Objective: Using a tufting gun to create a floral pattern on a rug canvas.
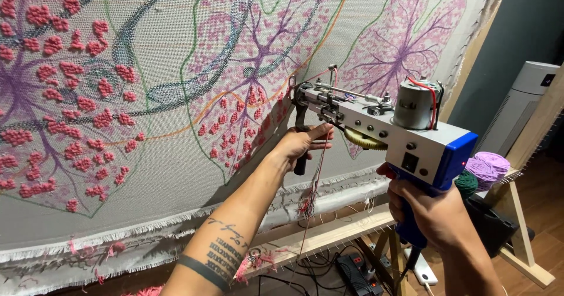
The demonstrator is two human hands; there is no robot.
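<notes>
The big grey cloth fills most of the view, stretched upright on a wooden frame. It is cut off at the top and at the left, so the whole pattern cannot be seen. On it are leaf shapes with purple veins and many pink tufts; the leaf at the far right is partly hidden behind the tool. The frayed lower edge of the cloth hangs over the frame bar.

The tufting gun is held in front of the cloth, right of the middle. Its long axis runs from the lower right up to the upper left, and its front end points into the cloth near the centre leaf. The needle tip itself is hard to make out against the cloth. A grey motor sits on top, and the rear part is blue.

The right hand is closed around the blue rear grip, which is mostly covered by the fingers. The left hand is closed around the black front handle, and only the two ends of that handle show. Thin red yarn hangs down beside this hand.

At the right, balls of purple and green yarn are partly hidden behind the gun. Below, a black power strip lies on the floor, cut off by the lower edge.
</notes>
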